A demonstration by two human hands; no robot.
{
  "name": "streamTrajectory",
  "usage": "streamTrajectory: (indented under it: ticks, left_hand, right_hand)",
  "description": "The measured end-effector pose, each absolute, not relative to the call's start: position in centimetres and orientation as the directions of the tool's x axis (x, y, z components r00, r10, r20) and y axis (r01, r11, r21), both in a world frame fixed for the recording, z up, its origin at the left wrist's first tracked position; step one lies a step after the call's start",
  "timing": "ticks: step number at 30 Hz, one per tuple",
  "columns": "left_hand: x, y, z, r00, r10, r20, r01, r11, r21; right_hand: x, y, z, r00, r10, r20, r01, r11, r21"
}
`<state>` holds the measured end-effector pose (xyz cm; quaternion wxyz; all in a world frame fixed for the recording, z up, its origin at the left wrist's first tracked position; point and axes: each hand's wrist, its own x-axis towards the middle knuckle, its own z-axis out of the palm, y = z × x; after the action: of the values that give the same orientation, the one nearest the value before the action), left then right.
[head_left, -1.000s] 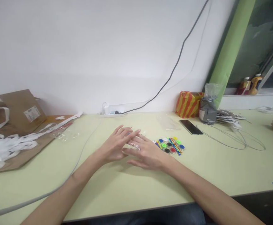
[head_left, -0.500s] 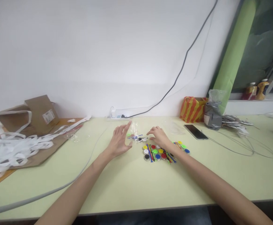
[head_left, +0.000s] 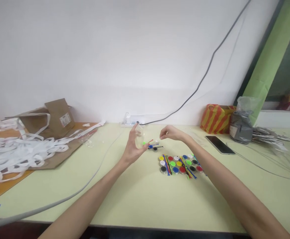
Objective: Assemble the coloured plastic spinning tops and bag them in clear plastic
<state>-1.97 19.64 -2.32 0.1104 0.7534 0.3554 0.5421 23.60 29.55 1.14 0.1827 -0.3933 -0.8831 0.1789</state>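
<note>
My left hand (head_left: 133, 146) is raised just above the pale green table (head_left: 140, 202), its fingers closed on a small clear plastic bag (head_left: 140, 135). To its right my right hand (head_left: 171, 132) hovers with thumb and fingertips pinched together; what they hold is too small to make out. Under the gap between the hands a few small coloured pieces (head_left: 152, 146) lie on the table. Nearer me and to the right is a cluster of round coloured discs and thin coloured sticks (head_left: 179, 164), close under my right forearm.
A grey cable (head_left: 85, 190) crosses the table on the left. White straps (head_left: 15, 153) and a brown paper bag (head_left: 56, 117) lie far left. A power strip (head_left: 132, 124) sits at the wall. On the right are a phone (head_left: 219, 145), a striped orange bag (head_left: 216, 119) and wire loops (head_left: 271, 162).
My hands were overlapped flat on the table, then parted. The left hand has lifted with the clear bag, the right has risen into a pinch, and coloured pieces have dropped out. The view shifted left.
</note>
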Motion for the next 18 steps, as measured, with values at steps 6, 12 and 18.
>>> streamTrajectory:
  ticks: [6, 12, 18]
  left_hand:
    - [-1.4, 19.4, -3.2, 0.198, 0.772, 0.604, 0.227, -0.636, 0.738]
    - [-1.3, 19.4, -3.3, 0.248, 0.796, 0.551, 0.095, -0.586, 0.804]
    - [-1.0, 19.1, -3.3, 0.369, 0.768, 0.524, 0.071, -0.585, 0.808]
  right_hand:
    - [22.5, 29.4, 7.2, -0.596, 0.715, 0.366, 0.56, 0.696, -0.449]
    - [21.6, 24.6, 10.5, -0.542, 0.554, 0.632, 0.531, 0.809, -0.253]
    - [19.6, 20.0, 11.4, -0.642, 0.485, 0.594, 0.504, 0.85, -0.15]
